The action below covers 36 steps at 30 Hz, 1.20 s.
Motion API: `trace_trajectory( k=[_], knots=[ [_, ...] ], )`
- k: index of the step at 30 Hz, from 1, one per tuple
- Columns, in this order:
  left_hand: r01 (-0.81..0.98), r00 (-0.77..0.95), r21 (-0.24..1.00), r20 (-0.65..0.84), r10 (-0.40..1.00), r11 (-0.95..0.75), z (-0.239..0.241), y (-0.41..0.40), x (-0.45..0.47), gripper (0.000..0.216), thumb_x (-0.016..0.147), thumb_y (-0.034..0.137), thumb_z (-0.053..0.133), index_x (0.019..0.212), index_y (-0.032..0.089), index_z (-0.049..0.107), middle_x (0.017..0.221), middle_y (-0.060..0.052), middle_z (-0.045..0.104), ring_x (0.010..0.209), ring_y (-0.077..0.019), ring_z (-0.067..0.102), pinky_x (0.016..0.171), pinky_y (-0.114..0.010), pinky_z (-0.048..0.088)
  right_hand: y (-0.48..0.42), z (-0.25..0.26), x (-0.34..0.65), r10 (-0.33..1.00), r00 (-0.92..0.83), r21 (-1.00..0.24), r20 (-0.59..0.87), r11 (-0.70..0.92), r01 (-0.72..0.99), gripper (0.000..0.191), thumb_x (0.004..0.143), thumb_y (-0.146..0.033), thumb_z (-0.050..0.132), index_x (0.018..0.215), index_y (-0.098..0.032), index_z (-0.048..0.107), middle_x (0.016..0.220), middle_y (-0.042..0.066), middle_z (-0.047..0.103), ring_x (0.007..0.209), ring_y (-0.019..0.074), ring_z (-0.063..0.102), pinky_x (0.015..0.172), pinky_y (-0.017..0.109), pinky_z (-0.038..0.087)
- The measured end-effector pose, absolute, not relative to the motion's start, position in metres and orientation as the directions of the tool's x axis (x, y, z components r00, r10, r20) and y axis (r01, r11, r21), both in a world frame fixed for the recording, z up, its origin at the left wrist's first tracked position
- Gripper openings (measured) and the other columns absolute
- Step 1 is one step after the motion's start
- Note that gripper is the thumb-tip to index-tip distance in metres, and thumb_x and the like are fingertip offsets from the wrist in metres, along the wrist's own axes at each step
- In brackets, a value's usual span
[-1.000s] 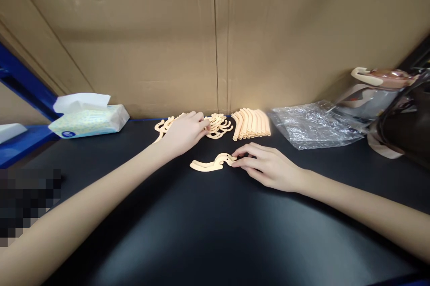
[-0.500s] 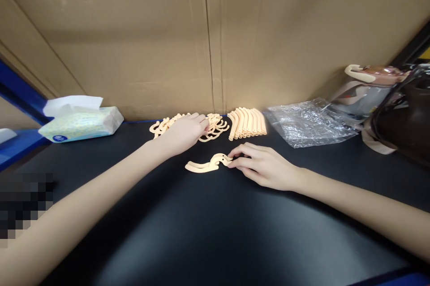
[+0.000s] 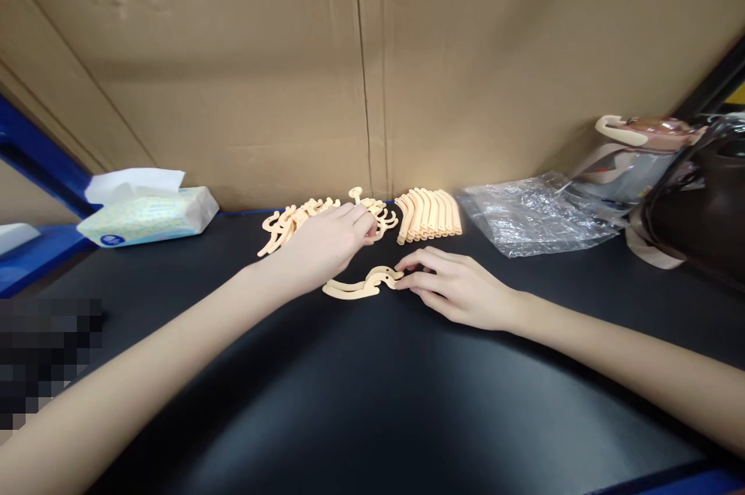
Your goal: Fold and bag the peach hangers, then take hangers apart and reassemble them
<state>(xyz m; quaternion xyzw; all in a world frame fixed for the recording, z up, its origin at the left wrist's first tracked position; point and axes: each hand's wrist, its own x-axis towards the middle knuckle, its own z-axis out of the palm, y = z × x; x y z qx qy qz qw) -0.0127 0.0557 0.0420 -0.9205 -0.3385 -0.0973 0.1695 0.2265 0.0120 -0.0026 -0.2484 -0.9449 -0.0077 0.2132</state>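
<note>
My right hand [image 3: 451,287] rests on the black table, thumb and fingertips closed on the right end of a pair of curved cream plastic hanger arms [image 3: 355,291]. Small dark holes show near that gripped end. My left hand [image 3: 331,247] is in front of a loose pile of cream plastic hooks [image 3: 291,222], its fingers curled together. Above its knuckles pokes the round end of a cream hook [image 3: 355,193], apparently held by these fingers, which are partly hidden. Just right of the pile lies a neat stack of curved cream hanger arms [image 3: 429,216].
A tissue pack [image 3: 148,217] lies at the left rear. Crumpled clear plastic [image 3: 538,216] is at the right, beside a bottle [image 3: 634,157] and a dark bag [image 3: 692,208]. A cardboard wall [image 3: 261,76] closes off the back of the table [image 3: 378,402].
My left hand has come slightly towards me and right from the pile, and a hook's round end now sticks up above it. My right hand and the hanger arms stay nearly still.
</note>
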Motion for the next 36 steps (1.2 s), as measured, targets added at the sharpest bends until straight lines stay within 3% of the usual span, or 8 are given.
trace_trajectory(
  k=[9, 16, 21, 24, 27, 32, 36],
  knots=[
    [0.491, 0.869, -0.354, 0.264, 0.418, -0.796, 0.02, -0.026, 0.011, 0.017, 0.095, 0.018, 0.039, 0.092, 0.014, 0.055, 0.084, -0.007, 0.057, 0.078, -0.0216, 0.054, 0.068, -0.034, 0.041, 0.013, -0.004, 0.226, 0.503, -0.721, -0.124, 0.477, 0.85, 0.511, 0.023, 0.092, -0.014, 0.042, 0.101, -0.02, 0.063, 0.112, 0.008, 0.061, 0.105, 0.0189, 0.056, 0.09, 0.035, 0.05],
    [0.441, 0.892, -0.177, 0.193, 0.408, -0.88, 0.014, -0.055, 0.013, 0.018, 0.086, 0.022, 0.049, 0.1, 0.013, 0.057, 0.084, -0.005, 0.055, 0.075, -0.0199, 0.049, 0.069, -0.033, 0.04, 0.016, -0.006, 0.225, 0.518, -0.705, -0.167, 0.484, 0.846, 0.507, 0.023, 0.092, -0.014, 0.044, 0.104, -0.021, 0.063, 0.113, 0.007, 0.061, 0.105, 0.0181, 0.056, 0.088, 0.034, 0.051],
    [0.475, 0.875, 0.034, 0.088, 0.477, -0.879, 0.017, -0.047, 0.006, 0.006, 0.083, 0.022, 0.053, 0.087, 0.019, 0.054, 0.08, -0.001, 0.054, 0.074, -0.0182, 0.047, 0.067, -0.03, 0.04, 0.018, -0.006, 0.226, 0.539, -0.682, -0.196, 0.495, 0.833, 0.517, 0.024, 0.091, -0.013, 0.044, 0.105, -0.021, 0.063, 0.112, 0.007, 0.061, 0.105, 0.0185, 0.057, 0.088, 0.035, 0.05],
    [0.451, 0.878, 0.128, 0.114, 0.464, -0.884, 0.014, -0.042, 0.004, 0.001, 0.08, 0.019, 0.053, 0.08, 0.019, 0.052, 0.075, 0.0, 0.052, 0.07, -0.0168, 0.046, 0.072, -0.029, 0.041, 0.017, -0.005, 0.227, 0.55, -0.674, -0.214, 0.494, 0.828, 0.519, 0.024, 0.091, -0.012, 0.045, 0.104, -0.021, 0.063, 0.11, 0.007, 0.063, 0.102, 0.0184, 0.058, 0.087, 0.035, 0.05],
    [0.415, 0.886, 0.164, 0.153, 0.438, -0.895, 0.009, -0.042, 0.004, 0.008, 0.083, 0.022, 0.055, 0.076, 0.019, 0.052, 0.071, 0.001, 0.052, 0.066, -0.0152, 0.045, 0.075, -0.029, 0.042, 0.018, -0.004, 0.228, 0.548, -0.656, -0.214, 0.519, 0.827, 0.521, 0.024, 0.09, -0.011, 0.046, 0.103, -0.021, 0.063, 0.107, 0.006, 0.064, 0.098, 0.0183, 0.059, 0.084, 0.035, 0.05],
    [0.377, 0.904, 0.137, 0.163, 0.396, -0.916, 0.006, -0.043, 0.001, 0.025, 0.088, 0.033, 0.057, 0.069, 0.019, 0.048, 0.067, 0.001, 0.053, 0.06, -0.0145, 0.045, 0.053, -0.028, 0.037, 0.023, -0.005, 0.232, 0.573, -0.613, -0.272, 0.543, 0.811, 0.518, 0.022, 0.09, -0.01, 0.047, 0.102, -0.02, 0.063, 0.103, 0.006, 0.064, 0.094, 0.0168, 0.059, 0.083, 0.034, 0.049],
    [0.363, 0.917, 0.107, 0.134, 0.375, -0.926, 0.007, -0.04, -0.001, 0.024, 0.084, 0.024, 0.061, 0.066, 0.019, 0.046, 0.066, 0.001, 0.053, 0.057, -0.0141, 0.044, 0.049, -0.028, 0.036, 0.025, -0.005, 0.232, 0.591, -0.602, -0.312, 0.537, 0.802, 0.509, 0.022, 0.09, -0.009, 0.048, 0.102, -0.02, 0.063, 0.103, 0.006, 0.064, 0.094, 0.0166, 0.059, 0.082, 0.033, 0.049]
  ],
)
